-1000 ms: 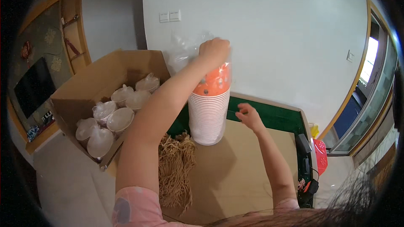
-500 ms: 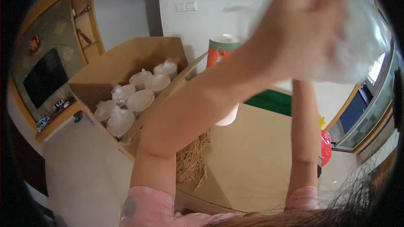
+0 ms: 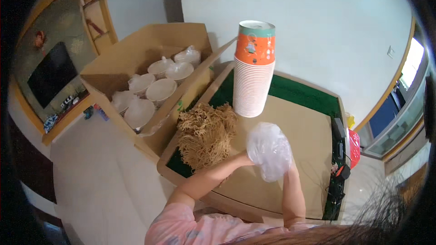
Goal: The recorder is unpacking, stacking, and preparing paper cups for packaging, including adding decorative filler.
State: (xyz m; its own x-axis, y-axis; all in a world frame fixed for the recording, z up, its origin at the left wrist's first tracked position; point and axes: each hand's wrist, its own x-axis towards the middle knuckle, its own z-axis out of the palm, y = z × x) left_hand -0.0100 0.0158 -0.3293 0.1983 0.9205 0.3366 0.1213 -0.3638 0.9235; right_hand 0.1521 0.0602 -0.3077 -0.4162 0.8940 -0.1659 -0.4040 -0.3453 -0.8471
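Left hand point(image 3: 245, 158) and right hand point(image 3: 291, 170) come together at a crumpled clear plastic bag point(image 3: 269, 149), which is between them on the person's side of the tall cup stack point(image 3: 253, 70), lower and apart from it. Thin film like this should be very light, limp and slippery, likely to cling and to tear under a hard pull; a bunched fold or the rim would give the surest grip. Each hand touches the bag, the left at its left edge and the right at its lower right, but the film covers most of the fingers, so how far they are curled cannot be told. The cup stack bears an orange and green cup on top and rests on a flat brown board point(image 3: 295, 154). Left of the stack and nearer the person lies a heap of tan stringy material point(image 3: 205, 135); farther left is a cardboard box point(image 3: 109, 77) with plastic-wrapped cups point(image 3: 161, 90) inside. Well right of the stack, beyond the board, is a red container point(image 3: 354, 150).
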